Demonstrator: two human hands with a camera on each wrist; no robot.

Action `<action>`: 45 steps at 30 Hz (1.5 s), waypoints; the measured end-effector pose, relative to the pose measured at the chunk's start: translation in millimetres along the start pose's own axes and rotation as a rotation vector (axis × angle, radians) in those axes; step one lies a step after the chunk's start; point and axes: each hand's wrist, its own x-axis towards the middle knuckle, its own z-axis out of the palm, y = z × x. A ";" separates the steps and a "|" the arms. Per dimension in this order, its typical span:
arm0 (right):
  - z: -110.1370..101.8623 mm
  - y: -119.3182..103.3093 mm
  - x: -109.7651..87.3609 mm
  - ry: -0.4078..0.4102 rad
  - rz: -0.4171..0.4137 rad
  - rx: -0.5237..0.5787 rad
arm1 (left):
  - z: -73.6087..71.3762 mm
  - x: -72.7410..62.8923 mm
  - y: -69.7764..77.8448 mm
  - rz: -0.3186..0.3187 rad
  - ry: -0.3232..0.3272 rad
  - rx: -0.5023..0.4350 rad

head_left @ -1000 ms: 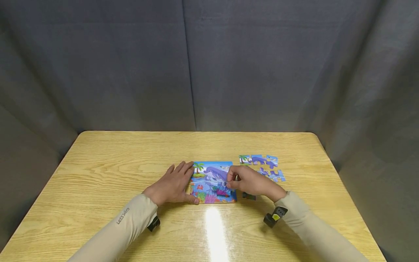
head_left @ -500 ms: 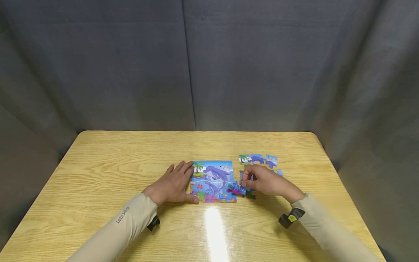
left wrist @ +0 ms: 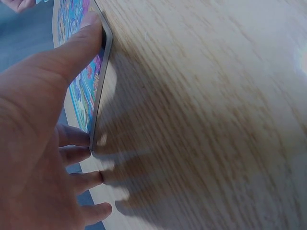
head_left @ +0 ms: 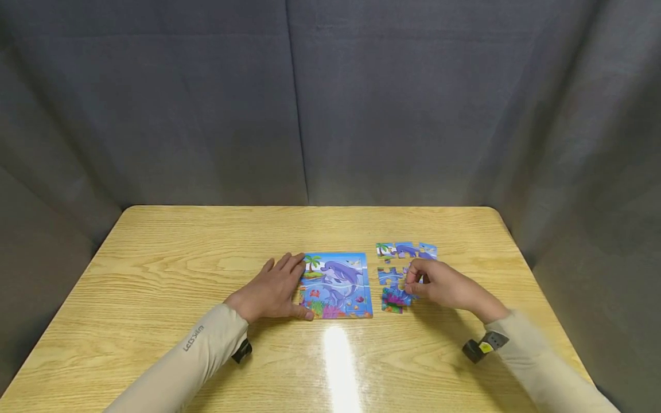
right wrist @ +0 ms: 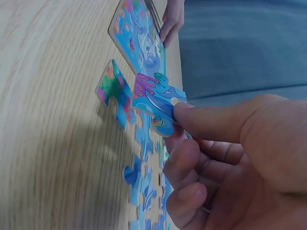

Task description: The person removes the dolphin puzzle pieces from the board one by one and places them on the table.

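Note:
A dolphin picture board (head_left: 338,284) lies flat on the table. My left hand (head_left: 273,289) rests at its left edge with fingers spread; in the left wrist view the thumb (left wrist: 84,45) lies over the board's rim. Right of the board, my right hand (head_left: 444,287) pinches a jigsaw piece (right wrist: 156,98) between thumb and finger. That piece is blue with purple and pink coral, and is held above the table. Below it in the right wrist view lies a corner piece (right wrist: 112,86) with green and red coral.
Loose jigsaw pieces (head_left: 405,249) are laid out in rows right of the board, some hidden under my right hand. The wooden table (head_left: 206,241) reaches back to a grey curtain (head_left: 403,103).
My right hand has carried the pinched jigsaw piece from over the board rightwards to the loose pieces. The left hand and the board have stayed in place.

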 end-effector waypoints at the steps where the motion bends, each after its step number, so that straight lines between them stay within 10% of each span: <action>1: -0.8 1.2 -1.0 0.002 0.003 0.002 | 0.0 0.0 -0.1 0.000 0.000 0.000; 25: -9.5 34.0 -21.9 -0.046 0.056 0.071 | 0.4 0.3 -0.2 0.006 0.002 0.010; 45: 8.4 33.1 -13.0 0.066 0.048 -0.151 | -0.6 0.2 0.1 -0.014 -0.015 -0.021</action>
